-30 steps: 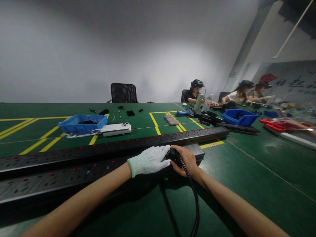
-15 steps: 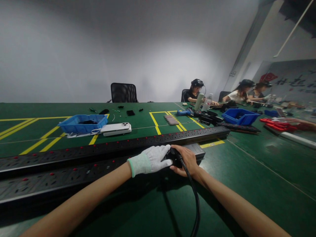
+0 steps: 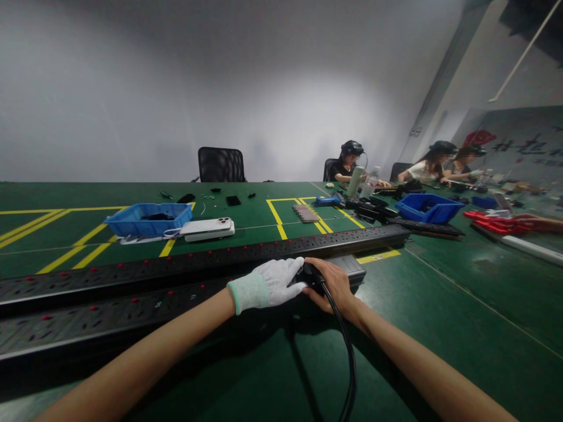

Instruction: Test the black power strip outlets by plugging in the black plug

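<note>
From the head camera, your left hand [image 3: 268, 283], in a white knit glove, lies flat on the near power strip [image 3: 132, 305] with its fingers stretched toward your right hand; it presses down on the strip and grasps nothing. Your right hand [image 3: 336, 284], bare, is clenched around a black plug [image 3: 309, 273] at the right end of that strip, thumb and fingers wrapped over it, the gloved fingertips just touching it from the left. From the plug a thick black cable [image 3: 347, 357] runs back toward you, between your forearms, and leaves at the near edge of the bench [image 3: 440, 316].

The near power strip lies along the bench close to its near edge and runs off toward the left edge. A second, longer power strip [image 3: 246, 253] lies just behind it, parallel, reaching further to the right.

Beyond both strips, toward the middle of the green bench top, a white phone [image 3: 206, 227] rests on a flat white pack, just beside a blue bin [image 3: 147, 218] on its left. Yellow tape lines cross the surface there.

Toward the far right corner another blue bin [image 3: 428, 207] stands among dark tools, and three people sit at the far edge, busy with their own hands. An empty black chair [image 3: 220, 164] stands behind the far edge.
</note>
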Action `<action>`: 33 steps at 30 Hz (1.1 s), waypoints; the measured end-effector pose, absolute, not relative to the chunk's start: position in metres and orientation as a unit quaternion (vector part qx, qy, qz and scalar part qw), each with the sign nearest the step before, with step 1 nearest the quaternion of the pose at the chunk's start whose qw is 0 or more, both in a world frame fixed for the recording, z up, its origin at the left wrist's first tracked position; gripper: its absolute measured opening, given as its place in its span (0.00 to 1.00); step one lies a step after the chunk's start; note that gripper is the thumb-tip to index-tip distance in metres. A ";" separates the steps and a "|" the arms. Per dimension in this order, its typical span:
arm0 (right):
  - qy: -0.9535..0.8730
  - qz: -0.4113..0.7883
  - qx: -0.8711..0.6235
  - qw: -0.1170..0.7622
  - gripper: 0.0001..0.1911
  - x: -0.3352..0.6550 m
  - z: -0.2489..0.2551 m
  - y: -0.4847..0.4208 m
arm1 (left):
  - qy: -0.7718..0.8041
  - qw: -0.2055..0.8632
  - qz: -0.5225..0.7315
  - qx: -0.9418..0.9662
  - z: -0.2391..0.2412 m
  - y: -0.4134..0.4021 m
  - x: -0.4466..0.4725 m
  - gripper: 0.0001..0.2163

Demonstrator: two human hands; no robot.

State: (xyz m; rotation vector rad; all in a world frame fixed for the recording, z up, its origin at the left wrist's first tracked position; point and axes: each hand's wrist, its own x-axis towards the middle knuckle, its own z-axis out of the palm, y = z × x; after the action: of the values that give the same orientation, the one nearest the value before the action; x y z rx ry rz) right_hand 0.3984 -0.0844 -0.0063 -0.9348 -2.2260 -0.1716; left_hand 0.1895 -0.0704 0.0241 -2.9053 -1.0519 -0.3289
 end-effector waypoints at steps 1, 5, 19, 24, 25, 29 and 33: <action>-0.860 -0.066 -0.362 0.354 0.27 0.398 -0.006 -0.084 | -0.338 0.017 -0.105 -0.935 0.024 -0.070 0.189 0.30; -0.860 -0.068 -0.355 0.359 0.27 0.398 -0.006 -0.084 | -0.338 0.017 -0.108 -0.935 0.022 -0.070 0.189 0.29; -0.789 -0.002 -0.423 0.445 0.14 0.391 -0.014 -0.082 | -0.345 -0.021 -0.090 -0.934 0.032 -0.072 0.191 0.32; -0.585 0.146 -0.428 0.673 0.15 0.379 -0.010 -0.077 | -0.341 -0.014 -0.080 -0.937 0.032 -0.071 0.192 0.32; -0.576 0.151 -0.434 0.676 0.15 0.378 -0.008 -0.077 | -0.341 -0.014 -0.078 -0.937 0.032 -0.071 0.193 0.33; -0.575 0.161 -0.478 0.644 0.16 0.379 -0.003 -0.075 | -0.356 -0.001 -0.080 -0.931 0.031 -0.076 0.190 0.33; -0.600 0.159 -0.490 0.612 0.17 0.384 0.004 -0.074 | -0.375 0.052 -0.077 -0.922 0.025 -0.087 0.166 0.33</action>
State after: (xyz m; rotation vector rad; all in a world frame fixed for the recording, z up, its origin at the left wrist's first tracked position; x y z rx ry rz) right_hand 0.3840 -0.0741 0.0042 -1.1301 -1.3837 0.3670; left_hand 0.1656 -0.0871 0.0251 -2.8056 -1.1406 -0.2355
